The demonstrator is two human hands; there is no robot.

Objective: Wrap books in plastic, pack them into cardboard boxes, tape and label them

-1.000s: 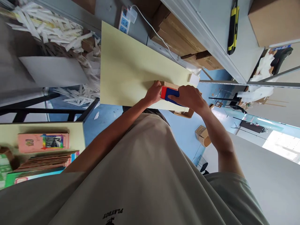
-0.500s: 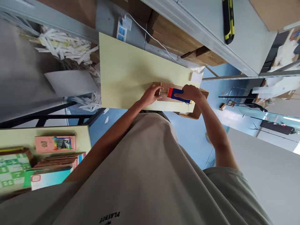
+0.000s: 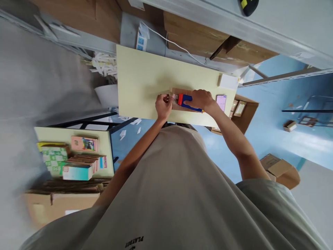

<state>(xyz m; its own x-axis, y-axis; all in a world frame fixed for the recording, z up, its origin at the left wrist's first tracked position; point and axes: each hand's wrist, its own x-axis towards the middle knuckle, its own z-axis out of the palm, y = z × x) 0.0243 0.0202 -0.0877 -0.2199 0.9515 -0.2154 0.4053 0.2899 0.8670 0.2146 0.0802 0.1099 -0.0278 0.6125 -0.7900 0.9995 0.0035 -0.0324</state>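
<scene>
A narrow brown cardboard box [image 3: 186,91] lies on the pale yellow table [image 3: 140,73] in front of me. My right hand [image 3: 201,100] is wrapped round a blue-and-red hand tool [image 3: 187,98], held over the box with its red end facing left. What kind of tool it is I cannot make out for sure. At the box's left end my left hand [image 3: 164,106] has its thumb and fingers curled in and closed on the edge. Something small and shiny glints between these fingers and the red end. My right hand hides part of the box.
Right of my right hand are a phone [image 3: 221,102] and a white box [image 3: 229,81]. An open carton [image 3: 247,114] stands beyond the table's right end. Behind the table run a power strip [image 3: 141,41] and a white cable. Shelves with books [image 3: 78,166] stand at lower left.
The tool in my right hand has shifted left along the box, its red end now close to my left hand. My view has swung, bringing the phone into sight.
</scene>
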